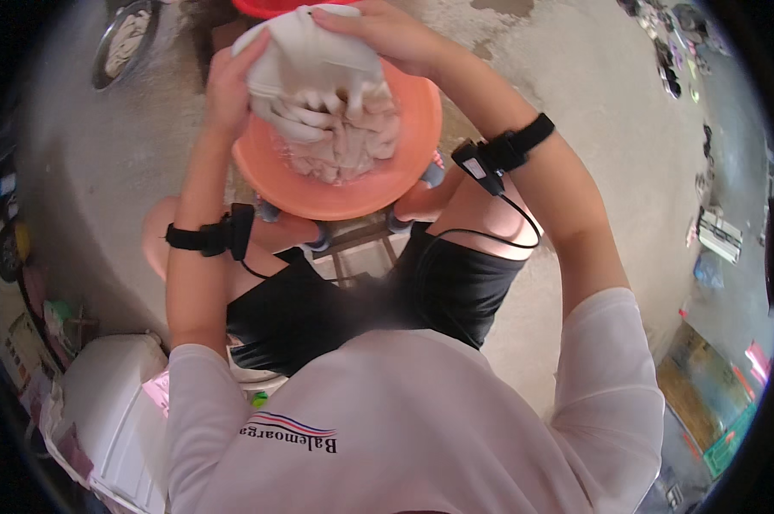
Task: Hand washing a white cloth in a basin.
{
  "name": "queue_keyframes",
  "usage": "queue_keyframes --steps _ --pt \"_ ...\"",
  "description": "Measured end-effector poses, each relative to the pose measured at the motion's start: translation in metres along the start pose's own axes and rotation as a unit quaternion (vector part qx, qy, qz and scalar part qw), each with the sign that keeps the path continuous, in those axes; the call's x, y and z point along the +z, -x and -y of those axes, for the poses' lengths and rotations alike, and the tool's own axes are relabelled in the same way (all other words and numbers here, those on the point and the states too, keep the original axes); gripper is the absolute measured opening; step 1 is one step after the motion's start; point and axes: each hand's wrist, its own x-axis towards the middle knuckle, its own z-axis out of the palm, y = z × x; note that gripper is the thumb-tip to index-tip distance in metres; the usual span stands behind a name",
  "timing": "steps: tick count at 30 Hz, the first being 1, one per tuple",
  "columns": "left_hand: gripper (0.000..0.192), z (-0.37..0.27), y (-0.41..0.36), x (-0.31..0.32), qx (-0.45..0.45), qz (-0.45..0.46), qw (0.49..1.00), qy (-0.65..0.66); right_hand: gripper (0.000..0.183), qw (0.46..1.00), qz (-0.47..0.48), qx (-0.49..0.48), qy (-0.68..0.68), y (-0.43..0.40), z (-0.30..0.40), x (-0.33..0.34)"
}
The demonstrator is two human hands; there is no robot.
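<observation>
A wet white cloth (316,64) is held up by both hands over an orange plastic basin (342,205). My left hand (229,90) grips its left edge, thumb lying over the front. My right hand (368,29) pinches the upper right edge. The cloth's lower part hangs in crumpled folds into the basin, where it meets water and bunched pale fabric (342,157); I cannot tell whether these are one piece. Small dark spots or gaps show among the folds.
Beyond the basin is the rim of a red basin (271,5). A metal bowl (125,45) holding pale cloth stands at the far left. A white lidded bin (114,392) is at lower left. Shoes (668,70) line the right side of the concrete floor (593,128).
</observation>
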Motion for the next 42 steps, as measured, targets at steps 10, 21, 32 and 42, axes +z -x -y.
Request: queue_keyframes --steps 10,21,32,42 --pt "0.038 0.006 -0.004 0.0 -0.032 0.0 0.999 -0.031 0.052 0.996 -0.019 -0.026 0.081 -0.012 -0.029 -0.011" --pt "0.042 0.011 -0.002 0.003 -0.045 -0.022 0.997 -0.065 0.04 0.999 -0.038 -0.002 0.025 -0.005 -0.029 0.005" --pt "0.039 0.015 -0.001 0.017 -0.047 -0.032 0.997 -0.046 0.045 0.996 -0.074 0.04 -0.013 0.01 -0.038 0.013" --pt "0.034 0.015 -0.002 0.029 -0.067 -0.093 0.993 -0.017 0.044 0.996 -0.075 0.029 0.04 0.005 -0.027 0.018"
